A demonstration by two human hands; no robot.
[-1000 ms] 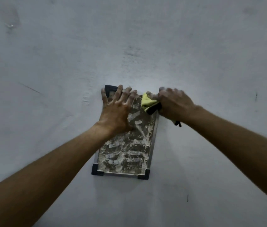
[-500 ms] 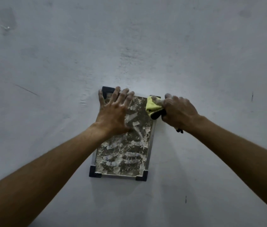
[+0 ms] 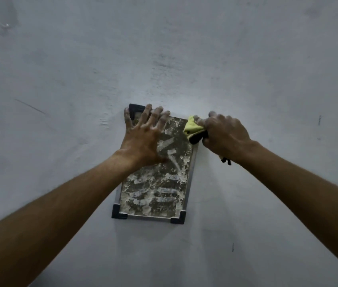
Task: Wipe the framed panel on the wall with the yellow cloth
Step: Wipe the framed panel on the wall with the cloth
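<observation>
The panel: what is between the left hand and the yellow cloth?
In the head view, only a bare strip of smeared framed panel separates the left hand from the yellow cloth.

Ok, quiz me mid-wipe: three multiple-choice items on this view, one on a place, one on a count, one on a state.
1. Where is the yellow cloth?
A. at the panel's top right corner
B. at its bottom left corner
C. on the floor

2. How many dark corner caps of the frame show?
A. one
B. three
C. five

3. How is the panel's surface?
A. spotless
B. smeared with pale streaks
C. covered by paper

Answers:
1 A: the right hand bunches the yellow cloth at the top right corner of the panel.
2 B: top left and both bottom caps show; the cloth hides the fourth.
3 B: blotchy pale residue covers it below the left hand, which is pressed flat.
</observation>
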